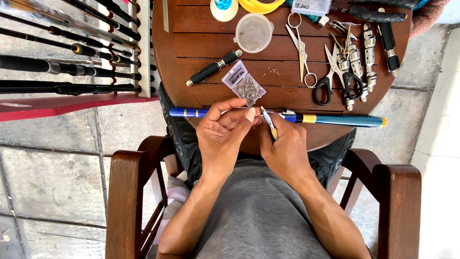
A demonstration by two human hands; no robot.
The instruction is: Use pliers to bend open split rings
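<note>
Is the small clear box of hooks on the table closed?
No, the small clear box lies open on the wooden table, its lid folded back and the metal hooks showing, just beyond the left hand.

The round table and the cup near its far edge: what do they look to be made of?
The round table looks like wood with a reddish-brown stain: separate slats with gaps and visible grain, a slight sheen. The cup looks like clear or frosted plastic: the slats show dimly through it, and it has a thin rim with a small tab. It could be glass, but the cloudy look suggests plastic.
</note>
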